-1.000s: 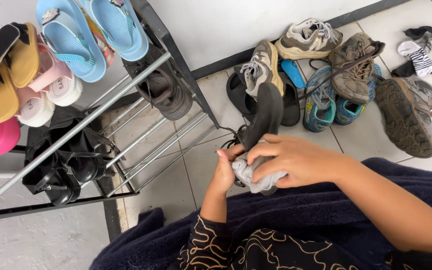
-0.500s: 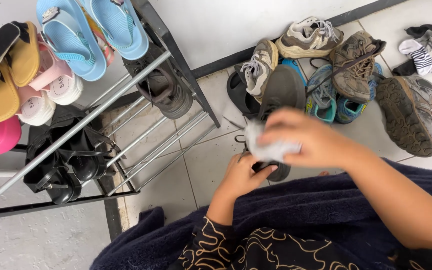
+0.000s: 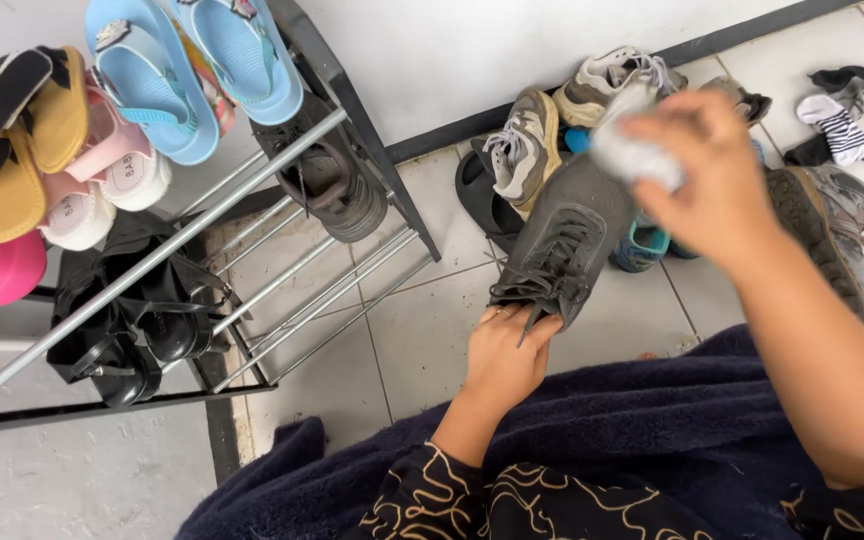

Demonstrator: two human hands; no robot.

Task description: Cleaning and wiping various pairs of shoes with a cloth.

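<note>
My left hand [image 3: 508, 358] grips the heel end of a dark grey lace-up shoe [image 3: 564, 242], held above the tiled floor with its toe pointing away. My right hand [image 3: 704, 170] is raised over the shoe's toe and is closed on a crumpled pale grey cloth [image 3: 632, 152], which is blurred. A dark blue fleece blanket [image 3: 592, 450] covers my lap below both hands.
A metal shoe rack [image 3: 282, 270] stands at the left with blue sandals [image 3: 192, 70], yellow, pink and black footwear and a brown shoe [image 3: 327, 180]. Several sneakers and a black sandal [image 3: 477, 195] lie along the wall. Socks [image 3: 837, 120] lie at the far right.
The right hand has lifted the cloth from the shoe's heel up and away toward its toe. The left hand has tipped the shoe so its laced top faces up.
</note>
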